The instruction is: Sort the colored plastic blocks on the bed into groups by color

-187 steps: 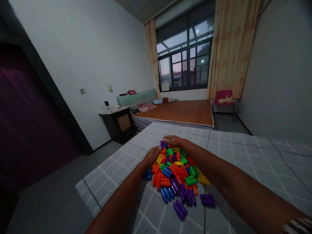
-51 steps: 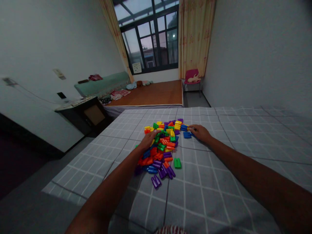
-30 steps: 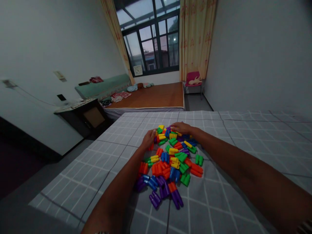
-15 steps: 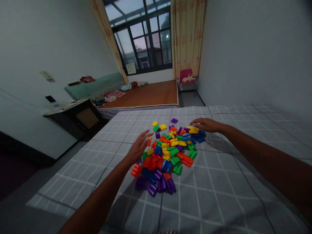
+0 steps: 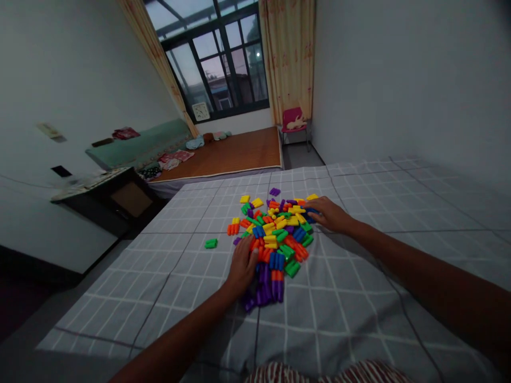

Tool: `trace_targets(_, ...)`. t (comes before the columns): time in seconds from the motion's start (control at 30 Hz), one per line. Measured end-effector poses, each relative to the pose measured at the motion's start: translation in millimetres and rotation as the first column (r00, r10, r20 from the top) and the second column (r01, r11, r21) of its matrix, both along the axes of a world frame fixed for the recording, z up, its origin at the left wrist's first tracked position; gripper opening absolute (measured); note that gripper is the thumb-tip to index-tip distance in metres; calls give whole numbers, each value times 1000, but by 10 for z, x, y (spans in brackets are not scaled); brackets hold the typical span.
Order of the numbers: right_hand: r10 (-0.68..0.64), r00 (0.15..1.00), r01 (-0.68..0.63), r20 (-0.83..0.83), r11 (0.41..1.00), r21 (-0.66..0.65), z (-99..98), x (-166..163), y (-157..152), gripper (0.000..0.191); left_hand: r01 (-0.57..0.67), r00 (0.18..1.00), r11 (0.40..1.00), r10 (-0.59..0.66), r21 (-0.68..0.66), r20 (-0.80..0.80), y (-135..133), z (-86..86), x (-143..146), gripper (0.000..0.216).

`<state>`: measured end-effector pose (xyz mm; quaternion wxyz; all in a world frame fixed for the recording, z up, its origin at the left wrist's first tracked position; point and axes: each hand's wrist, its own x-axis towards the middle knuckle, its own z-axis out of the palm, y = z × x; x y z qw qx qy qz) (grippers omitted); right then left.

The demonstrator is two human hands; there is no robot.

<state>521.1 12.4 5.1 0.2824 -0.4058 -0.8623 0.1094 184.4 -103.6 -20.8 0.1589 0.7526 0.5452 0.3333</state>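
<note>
Pale, cool light shows through the window point(image 5: 215, 66) at 11 o'clock, leaving the room around me dim and the walls point(image 5: 399, 80) a flat blue-grey. One small white glare spot sits in a pane point(image 5: 253, 66) at 12. The floor point(image 5: 59, 298) at 8 o'clock and the cabinet point(image 5: 107, 205) at 9 sink toward black. Soft shadow pools on the checked cloth point(image 5: 339, 287) below my right hand point(image 5: 330, 214), toward 4 o'clock, while the purple pieces point(image 5: 264, 287) at 6, beside my left hand point(image 5: 241, 263), merge in shade. Fine detail on my fingers looks smeared. The wide lens tilts the window, stretches my right forearm point(image 5: 415, 266) and darkens the corner at 2.
</note>
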Motion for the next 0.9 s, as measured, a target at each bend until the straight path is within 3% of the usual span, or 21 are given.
trace_targets(0.13,8,997,0,73,995,-104,106,-168,-315,33,57,998,997,-58,42,23,75,87,261,43)
trace_targets(0.3,13,977,20,212,989,-149,48,-247,-479,30,107,994,984,-107,144,-7,169,370,457,32)
trace_targets(0.47,54,977,-21,206,987,-161,58,-199,-566,35,192,980,967,-199,169,22,345,584,609,29)
trace_targets(0.6,43,991,-28,124,992,-121,134,-91,-564,39,254,964,954,-263,157,37,420,570,677,26)
trace_targets(0.67,-2,998,9,62,993,-115,191,118,-427,45,263,962,953,-272,153,40,439,525,676,26)
trace_targets(0.77,-205,979,203,-9,972,-119,237,681,-58,51,262,961,953,-272,154,43,455,452,646,27)
trace_targets(0.9,-489,872,480,-27,864,-152,87,1535,433,58,275,958,949,-285,155,46,466,393,589,26)
